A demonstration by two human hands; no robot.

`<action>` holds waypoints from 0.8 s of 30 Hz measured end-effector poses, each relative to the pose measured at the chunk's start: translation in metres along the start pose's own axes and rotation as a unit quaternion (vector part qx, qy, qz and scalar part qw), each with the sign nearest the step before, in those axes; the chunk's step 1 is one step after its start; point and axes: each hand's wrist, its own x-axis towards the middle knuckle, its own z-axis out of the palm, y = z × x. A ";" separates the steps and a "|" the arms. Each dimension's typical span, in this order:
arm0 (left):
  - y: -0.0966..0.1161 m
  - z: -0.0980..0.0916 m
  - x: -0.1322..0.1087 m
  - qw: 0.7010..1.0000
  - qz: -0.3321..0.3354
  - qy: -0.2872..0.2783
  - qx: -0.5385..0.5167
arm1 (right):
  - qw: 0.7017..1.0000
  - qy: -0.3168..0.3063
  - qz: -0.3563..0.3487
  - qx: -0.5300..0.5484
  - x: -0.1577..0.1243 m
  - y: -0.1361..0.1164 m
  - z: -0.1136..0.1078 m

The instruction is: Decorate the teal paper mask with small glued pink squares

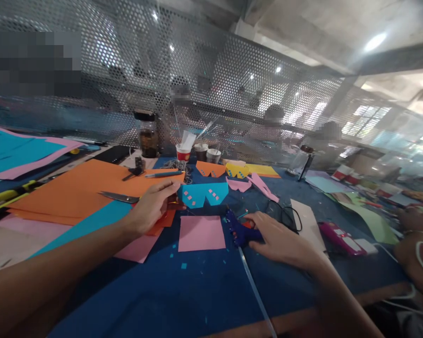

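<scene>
My left hand (155, 206) pinches the left end of a blue paper cutout (206, 195), shaped like a mask with a notch in its lower edge and small pink squares on it. Around the handle of a dark blue glue gun (238, 230) are the fingers of my right hand (280, 239). A long clear glue stick (254, 281) sticks out from the gun's back towards me. Between the hands a pink paper rectangle (201, 233) lies flat on the blue table. Tiny blue paper squares (184, 266) are scattered near it.
Scissors (119, 196) and a blue pen (165, 173) lie on orange sheets (74, 188) at left. Behind are orange (210, 169), yellow (237, 170) and pink (238, 185) cutouts, paper cups (183, 152) and a jar (148, 134). A magenta device (341, 238) and another person's arm (418, 244) are at right.
</scene>
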 end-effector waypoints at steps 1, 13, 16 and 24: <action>0.001 0.001 -0.001 1.000 -0.002 0.001 0.001 | 1.000 0.019 -0.002 -0.006 -0.002 -0.003 -0.003; 0.006 0.018 -0.015 0.999 -0.034 -0.022 0.001 | 0.962 0.216 -0.161 0.037 0.054 -0.089 0.000; 0.003 0.016 -0.016 0.999 -0.031 -0.030 -0.001 | 0.962 0.223 -0.159 0.006 0.060 -0.088 0.010; 0.000 0.019 -0.017 0.998 -0.036 -0.037 0.022 | 0.960 0.239 -0.138 -0.055 0.060 -0.084 0.021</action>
